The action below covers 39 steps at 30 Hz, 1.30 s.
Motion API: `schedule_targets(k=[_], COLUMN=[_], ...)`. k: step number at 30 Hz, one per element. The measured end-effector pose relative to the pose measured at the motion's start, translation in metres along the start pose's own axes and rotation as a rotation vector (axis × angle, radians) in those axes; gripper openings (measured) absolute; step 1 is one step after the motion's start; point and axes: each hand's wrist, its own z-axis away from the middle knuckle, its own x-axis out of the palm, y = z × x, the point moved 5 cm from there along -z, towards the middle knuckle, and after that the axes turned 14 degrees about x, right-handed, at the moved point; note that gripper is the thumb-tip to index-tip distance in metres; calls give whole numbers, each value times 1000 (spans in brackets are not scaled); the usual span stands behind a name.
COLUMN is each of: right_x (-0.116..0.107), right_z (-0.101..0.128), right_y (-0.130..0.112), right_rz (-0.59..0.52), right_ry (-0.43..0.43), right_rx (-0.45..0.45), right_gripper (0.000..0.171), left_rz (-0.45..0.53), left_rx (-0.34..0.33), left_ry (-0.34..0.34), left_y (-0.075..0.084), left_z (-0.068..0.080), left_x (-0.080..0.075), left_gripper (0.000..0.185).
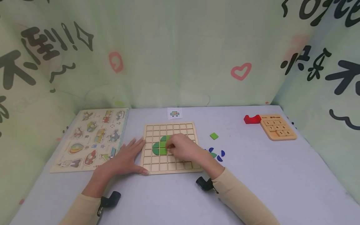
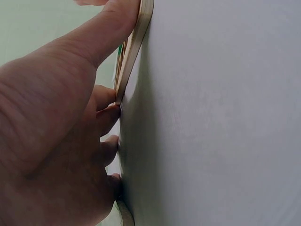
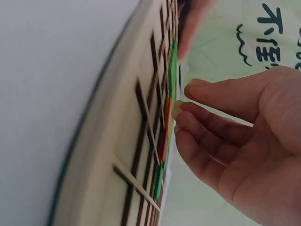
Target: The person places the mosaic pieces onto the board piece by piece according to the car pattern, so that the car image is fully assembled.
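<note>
A wooden grid board lies in the middle of the grey table. Several green pieces sit together in its cells. My right hand reaches over the board, with its thumb and bent fingers pinching a green piece at the edge of that cluster. In the right wrist view the fingertips meet the green pieces on the board. My left hand lies flat on the table, its fingers straight along the board's left edge and its thumb at the front left corner. In the left wrist view the left hand presses against the board's rim.
A loose green square and a few blue pieces lie right of the board. A small pattern card sits behind it. A picture peg puzzle lies at the left. A red block and a wooden number puzzle are at the far right.
</note>
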Motion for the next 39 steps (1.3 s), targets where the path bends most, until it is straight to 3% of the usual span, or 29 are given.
schedule_targets(k=[12, 24, 35, 39], right_x=[-29, -49, -46, -40], right_z=[7, 15, 33, 34], right_y=[35, 73, 84, 86], right_rz=[-43, -6, 84, 99], right_ry=[-27, -138, -248, -275], right_rx=[116, 207, 313, 303], right_gripper=[22, 13, 19, 22], left_rz=[8, 11, 12, 13], left_rx=[2, 1, 13, 20], left_ry=[6, 3, 15, 16], left_y=[-1, 0, 1, 1], left_z=[0, 0, 3, 2], left_x=[1, 1, 0, 1], left_gripper=[128, 128, 127, 127])
